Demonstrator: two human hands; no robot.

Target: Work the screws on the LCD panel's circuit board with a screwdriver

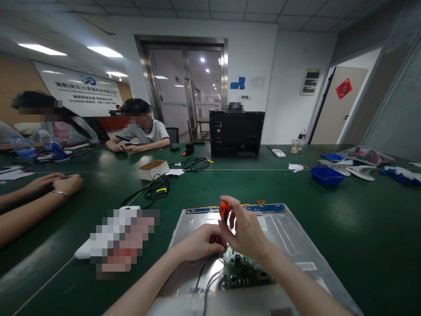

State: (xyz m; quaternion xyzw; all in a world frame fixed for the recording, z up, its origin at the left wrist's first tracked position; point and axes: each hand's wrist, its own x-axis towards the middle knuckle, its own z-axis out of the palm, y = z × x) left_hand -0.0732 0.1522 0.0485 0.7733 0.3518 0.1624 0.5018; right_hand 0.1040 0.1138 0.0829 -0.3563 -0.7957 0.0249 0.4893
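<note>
My right hand (246,228) grips the orange and black handle of a screwdriver (225,211), held upright; its tip is hidden behind my fingers. Close below it, my left hand (204,241) has its fingers curled together at the left upper edge of a green circuit board (246,274). What those fingers hold, if anything, is hidden. Beneath both hands lies a flat silver metal display panel (286,232), with a narrow blue circuit strip (274,208) along its far edge. Thin dark cables (208,289) run over the panel left of the board.
A white device (121,224) lies to my left, partly blurred out. Beyond are black cables (158,188), a small open box (153,170) and a black monitor casing (237,134). A blue tray (327,175) stands right. Other people sit left, one person's hands (64,183) nearby.
</note>
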